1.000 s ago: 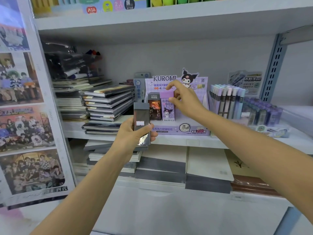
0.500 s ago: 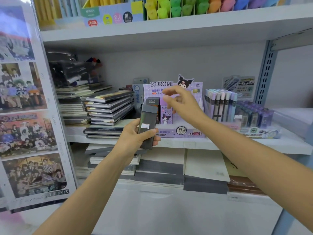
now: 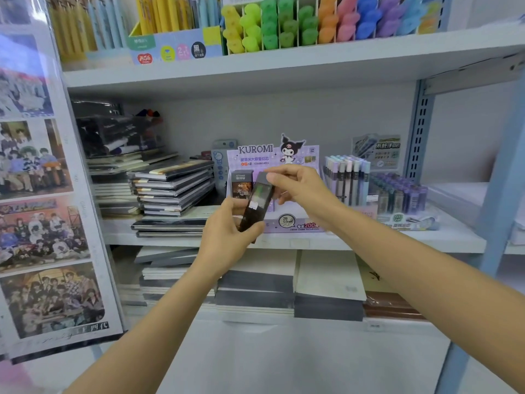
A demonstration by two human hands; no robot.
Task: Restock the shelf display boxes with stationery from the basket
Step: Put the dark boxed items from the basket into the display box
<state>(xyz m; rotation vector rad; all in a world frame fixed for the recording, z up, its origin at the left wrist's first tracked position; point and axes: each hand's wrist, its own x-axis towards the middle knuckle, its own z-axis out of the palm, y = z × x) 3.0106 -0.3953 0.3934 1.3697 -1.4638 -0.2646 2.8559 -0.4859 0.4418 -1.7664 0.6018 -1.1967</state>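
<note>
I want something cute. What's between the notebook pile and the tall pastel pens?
Head view: the purple Kuromi display box, and a blue card beside it, nearer the notebooks.

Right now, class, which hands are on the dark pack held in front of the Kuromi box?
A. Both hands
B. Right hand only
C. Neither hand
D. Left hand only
A: the left hand grips the lower end of the dark pack, and the right hand pinches its top end.

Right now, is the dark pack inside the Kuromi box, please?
Out: the dark pack tilts between left hand and right hand, before the Kuromi box.
</note>
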